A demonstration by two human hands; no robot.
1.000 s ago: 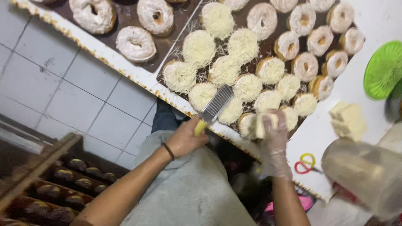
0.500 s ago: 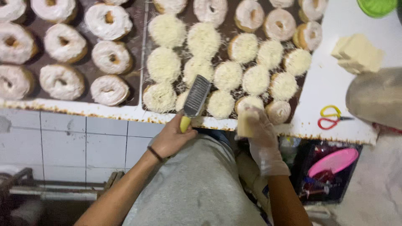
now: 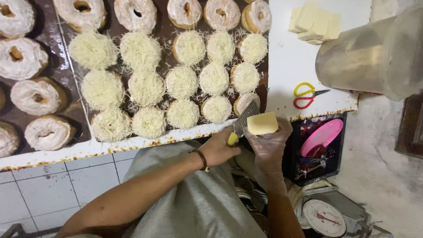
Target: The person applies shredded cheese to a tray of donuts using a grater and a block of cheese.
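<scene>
My left hand [image 3: 218, 150] grips the yellow handle of a flat metal grater [image 3: 246, 115], whose blade is tilted over the front right corner of the dark tray [image 3: 165, 33]. My right hand [image 3: 269, 147], in a clear glove, holds a pale yellow cheese block [image 3: 262, 123] against the grater's right side. Under the grater lies a glazed donut [image 3: 244, 102] with little cheese on it. The donuts beside it, such as the nearest one [image 3: 216, 109], are heaped with grated cheese.
Plain glazed donuts [image 3: 39, 97] fill a second tray on the left. On the white counter [image 3: 291, 66] lie cheese slabs [image 3: 315, 22], yellow-and-red scissors [image 3: 306, 94] and a big cloudy plastic tub [image 3: 370, 57]. Below stand a crate with a pink plate [image 3: 324, 136] and a dial scale [image 3: 326, 218].
Both hands have moved right along the tray's front edge with grater and cheese. The grater now sits over the rightmost front donut, and the view has shifted right.
</scene>
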